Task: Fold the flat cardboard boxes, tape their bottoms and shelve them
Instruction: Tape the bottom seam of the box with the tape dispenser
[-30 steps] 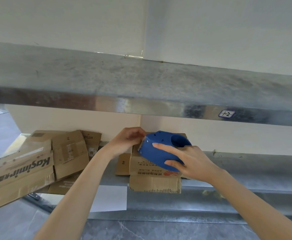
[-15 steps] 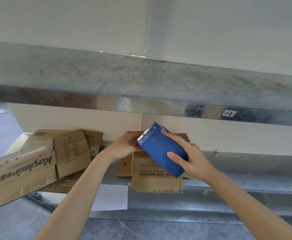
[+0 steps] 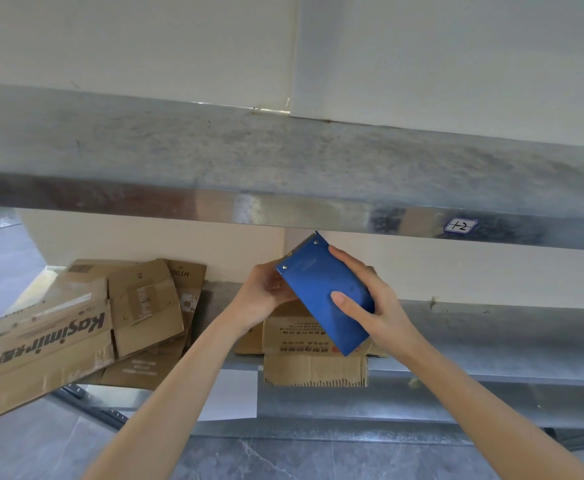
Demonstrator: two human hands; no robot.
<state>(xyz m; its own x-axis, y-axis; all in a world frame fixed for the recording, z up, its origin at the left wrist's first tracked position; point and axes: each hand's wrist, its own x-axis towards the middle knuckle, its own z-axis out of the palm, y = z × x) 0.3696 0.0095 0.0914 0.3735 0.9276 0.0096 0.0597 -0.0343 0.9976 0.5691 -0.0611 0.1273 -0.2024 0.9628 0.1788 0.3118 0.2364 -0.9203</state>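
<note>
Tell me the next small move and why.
Probably draw tape out with the left hand and press it onto the cardboard box. The right hand grips the blue tape dispenser tilted above that box, and the left hand's fingers curl beside its toothed end.

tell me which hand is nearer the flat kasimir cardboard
Left. The left hand sits at the left edge of the blue tape dispenser, apart from the Kasimir cardboard but on its side; the right hand grips the dispenser's right side, farther off.
</note>
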